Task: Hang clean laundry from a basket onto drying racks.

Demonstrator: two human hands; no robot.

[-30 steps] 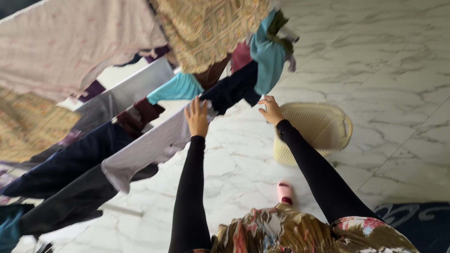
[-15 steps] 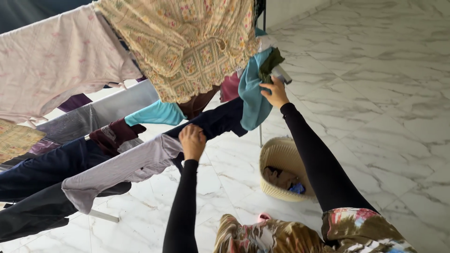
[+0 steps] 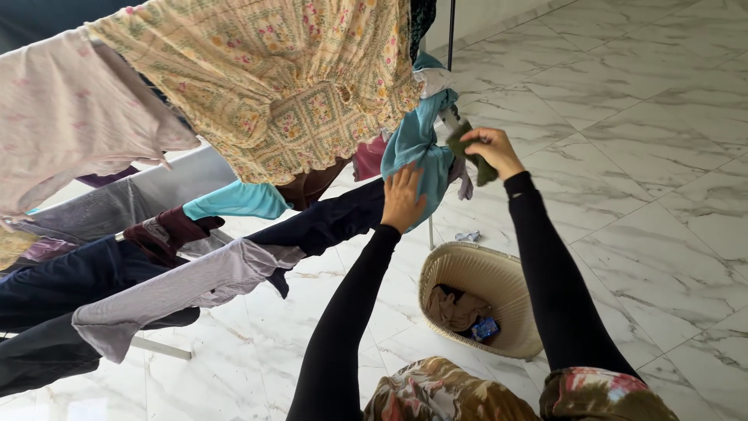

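Near the upper middle of the frame the right hand [image 3: 489, 148] has its fingers closed around a small dark green cloth [image 3: 474, 160], pinching it just beside the hanging teal garment [image 3: 417, 152]. The left hand [image 3: 403, 199] lies flat, fingers together, against the lower fold of that teal garment where it meets a navy garment [image 3: 327, 222] draped on the drying rack [image 3: 187, 175]. A yellow floral dress [image 3: 273, 78] hangs above. At lower centre a cream woven basket [image 3: 499, 284] with a few clothes stands on the marble floor [image 3: 647, 179].
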